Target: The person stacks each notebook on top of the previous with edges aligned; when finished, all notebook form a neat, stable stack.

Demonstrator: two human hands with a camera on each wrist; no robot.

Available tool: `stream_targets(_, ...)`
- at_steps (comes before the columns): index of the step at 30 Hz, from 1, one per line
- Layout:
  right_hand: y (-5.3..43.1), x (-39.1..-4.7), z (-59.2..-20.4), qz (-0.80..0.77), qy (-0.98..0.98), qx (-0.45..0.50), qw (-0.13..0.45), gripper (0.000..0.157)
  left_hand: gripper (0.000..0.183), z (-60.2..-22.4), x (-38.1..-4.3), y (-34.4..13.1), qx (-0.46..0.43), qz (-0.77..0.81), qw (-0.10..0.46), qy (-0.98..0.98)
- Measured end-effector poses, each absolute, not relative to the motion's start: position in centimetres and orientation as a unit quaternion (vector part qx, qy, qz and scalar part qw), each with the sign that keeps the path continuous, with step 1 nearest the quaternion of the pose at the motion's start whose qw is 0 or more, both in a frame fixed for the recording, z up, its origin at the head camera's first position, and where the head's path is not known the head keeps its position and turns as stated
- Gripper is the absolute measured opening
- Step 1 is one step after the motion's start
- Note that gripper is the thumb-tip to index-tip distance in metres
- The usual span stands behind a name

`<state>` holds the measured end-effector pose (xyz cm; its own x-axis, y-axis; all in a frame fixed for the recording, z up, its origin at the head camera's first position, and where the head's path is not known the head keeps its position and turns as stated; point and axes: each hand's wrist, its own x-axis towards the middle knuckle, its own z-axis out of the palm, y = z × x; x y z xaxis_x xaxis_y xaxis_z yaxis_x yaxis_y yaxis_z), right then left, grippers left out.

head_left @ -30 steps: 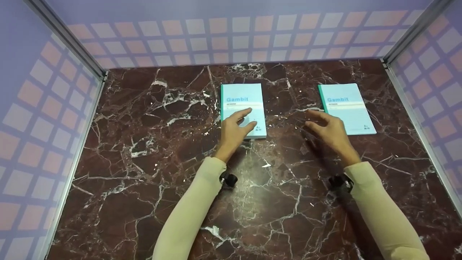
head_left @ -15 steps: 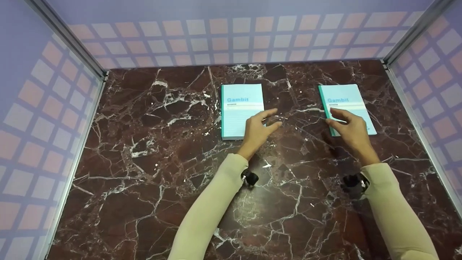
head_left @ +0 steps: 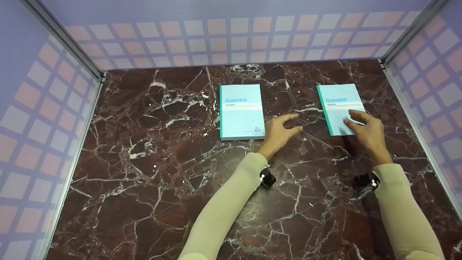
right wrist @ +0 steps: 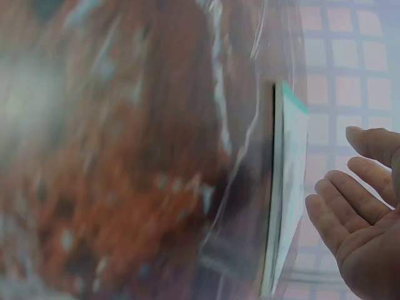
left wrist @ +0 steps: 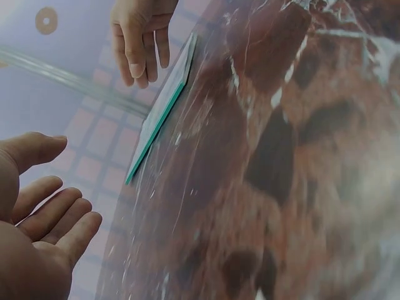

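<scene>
Two pale blue notebooks with green spines and "Gambit" on their covers lie flat on the table. By the lower right corner of the left notebook point(head_left: 241, 117) is my left hand point(head_left: 278, 133), fingers and thumb apart and holding nothing. My right hand point(head_left: 370, 133) hovers over the lower right part of the right notebook point(head_left: 341, 101), hiding that corner; it too holds nothing. The left wrist view shows the left hand point(left wrist: 44, 219) with relaxed fingers, apart from the right notebook point(left wrist: 164, 103). In the right wrist view, the right hand point(right wrist: 362, 206) is raised off the notebook point(right wrist: 290, 175).
The dark red marbled table point(head_left: 155, 202) has white veins. Tiled panels enclose it at the back point(head_left: 216, 32), left point(head_left: 32, 144) and right point(head_left: 433, 72). A small black camera point(head_left: 267, 177) sits on the left wrist, another point(head_left: 366, 180) on the right.
Both hands have moved right. The left hand has passed from over the left notebook to its right side; the right hand has come from the gap onto the right notebook's area. Both notebooks stay put.
</scene>
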<state>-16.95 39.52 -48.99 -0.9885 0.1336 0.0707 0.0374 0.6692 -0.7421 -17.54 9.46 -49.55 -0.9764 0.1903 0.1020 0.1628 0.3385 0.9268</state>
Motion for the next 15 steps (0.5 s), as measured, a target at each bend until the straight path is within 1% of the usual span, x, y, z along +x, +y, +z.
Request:
stream_targets(5,41.0,-16.4,-49.5,0.403,-0.911,-0.062,0.061,0.054,0.045,-49.7,-17.6,10.9,0.118,0.563,0.037,0.817)
stream_targets(15,42.8,-16.1,-50.1,0.389,-0.912,-0.099,0.080,0.049,0.047,-49.8,-17.7,14.4,0.132,0.551,0.075,0.820)
